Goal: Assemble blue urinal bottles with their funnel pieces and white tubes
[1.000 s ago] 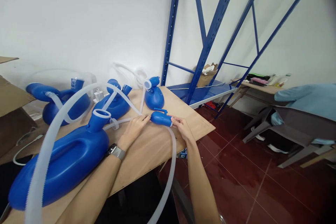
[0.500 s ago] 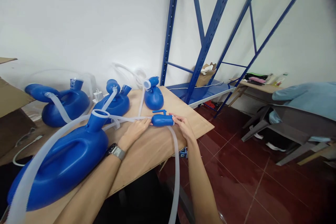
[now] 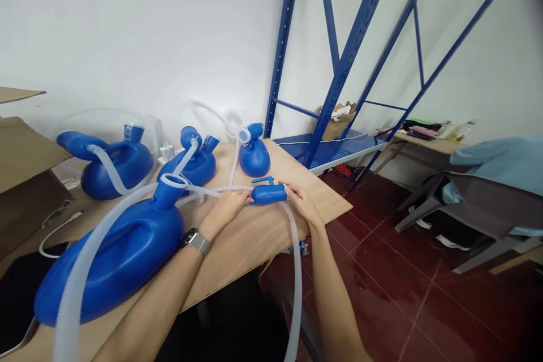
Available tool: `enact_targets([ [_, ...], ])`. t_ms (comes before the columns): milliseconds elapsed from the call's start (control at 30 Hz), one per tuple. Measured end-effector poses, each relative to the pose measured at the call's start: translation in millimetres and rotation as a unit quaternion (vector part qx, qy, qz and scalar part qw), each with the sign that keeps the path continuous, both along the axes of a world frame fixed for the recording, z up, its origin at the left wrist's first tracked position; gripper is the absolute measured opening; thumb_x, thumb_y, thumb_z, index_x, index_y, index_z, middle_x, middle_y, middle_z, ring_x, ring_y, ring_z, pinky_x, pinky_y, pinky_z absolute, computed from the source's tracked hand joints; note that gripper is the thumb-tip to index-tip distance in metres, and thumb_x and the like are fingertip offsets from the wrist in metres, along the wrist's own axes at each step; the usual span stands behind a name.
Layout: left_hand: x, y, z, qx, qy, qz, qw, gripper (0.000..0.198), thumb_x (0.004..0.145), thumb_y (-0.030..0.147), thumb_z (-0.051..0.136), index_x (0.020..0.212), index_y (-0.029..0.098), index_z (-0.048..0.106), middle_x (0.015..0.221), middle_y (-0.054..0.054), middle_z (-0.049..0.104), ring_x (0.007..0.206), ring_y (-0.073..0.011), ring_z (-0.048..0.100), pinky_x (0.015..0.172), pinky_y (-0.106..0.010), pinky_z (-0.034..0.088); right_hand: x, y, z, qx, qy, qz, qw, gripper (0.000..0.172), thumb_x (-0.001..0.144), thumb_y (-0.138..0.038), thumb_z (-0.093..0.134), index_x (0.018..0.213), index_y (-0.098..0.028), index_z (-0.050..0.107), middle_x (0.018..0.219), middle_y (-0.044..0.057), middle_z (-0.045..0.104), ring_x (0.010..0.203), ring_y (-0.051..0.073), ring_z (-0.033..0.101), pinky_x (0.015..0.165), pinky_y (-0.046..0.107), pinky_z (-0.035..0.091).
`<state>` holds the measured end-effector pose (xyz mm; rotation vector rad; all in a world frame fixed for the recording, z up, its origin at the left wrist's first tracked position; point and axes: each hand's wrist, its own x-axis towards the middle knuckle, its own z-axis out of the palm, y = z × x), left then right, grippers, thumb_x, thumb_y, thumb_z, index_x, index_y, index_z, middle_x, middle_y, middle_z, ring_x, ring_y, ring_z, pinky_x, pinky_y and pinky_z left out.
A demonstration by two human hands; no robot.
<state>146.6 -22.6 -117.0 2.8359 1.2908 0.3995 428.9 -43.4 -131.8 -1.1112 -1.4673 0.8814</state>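
Observation:
A blue urinal funnel with a small side handle lies sideways between my two hands, just above the table. My left hand closes its fingers at the funnel's narrow left end, where a translucent hose meets it. At the wide right end, my right hand pinches the rim between thumb and fingers. A large blue urinal bottle with an uncapped neck lies beside my left forearm. Over this bottle runs a pale corrugated hose; another length hangs off the table edge near my right forearm.
More blue urinal bottles with hoses stand along the wall: one at left, one in the middle, one at right. A cardboard box is at far left. Blue shelving and a seated person are to the right.
The view has turned slightly left, so everything sits farther right in the picture. Both hands keep hold of the funnel, which looks almost unchanged in pose.

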Motion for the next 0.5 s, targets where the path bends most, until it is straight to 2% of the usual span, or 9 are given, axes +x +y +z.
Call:
enact_targets([
  [133,2,10,-2.8,-0.024,-0.038,-0.014,0.999,0.025,0.110,0.031,0.048,0.117,0.020,0.068,0.115,-0.010,0.079,0.103,-0.0236,0.075,0.089,-0.032,0.054,0,4,7.3,0.028,-0.040,0.018,0.999,0.044,0.090,-0.064,0.070,0.079,-0.022,0.079,0.137,0.012,0.073,0.129,0.031,0.064,0.114,0.042,0.046],
  [300,0,4,-0.1,-0.042,-0.068,-0.013,0.997,0.023,0.110,0.026,0.046,0.113,0.019,0.067,0.111,-0.010,0.079,0.100,-0.0244,0.075,0.088,-0.034,0.055,-13,21,8.7,0.028,-0.026,-0.066,0.997,0.042,0.088,-0.061,0.068,0.093,-0.022,0.081,0.115,0.010,0.079,0.113,0.029,0.068,0.105,0.038,0.049],
  [433,-5,-6,3.2,-0.049,-0.080,-0.017,0.995,0.022,0.109,0.019,0.044,0.114,0.020,0.065,0.116,-0.009,0.076,0.108,-0.0231,0.072,0.096,-0.035,0.052,-16,38,6.8,0.015,-0.025,-0.107,0.994,0.040,0.087,-0.060,0.067,0.087,-0.021,0.077,0.094,0.006,0.077,0.098,0.026,0.065,0.097,0.036,0.050],
  [500,-5,-7,3.4,-0.055,-0.087,-0.016,0.995,0.020,0.108,0.018,0.045,0.114,0.019,0.064,0.116,-0.010,0.076,0.110,-0.0239,0.072,0.097,-0.036,0.052,-15,44,6.2,0.009,-0.021,-0.116,0.993,0.039,0.085,-0.059,0.069,0.083,-0.021,0.074,0.090,0.005,0.075,0.096,0.025,0.064,0.095,0.035,0.050],
])
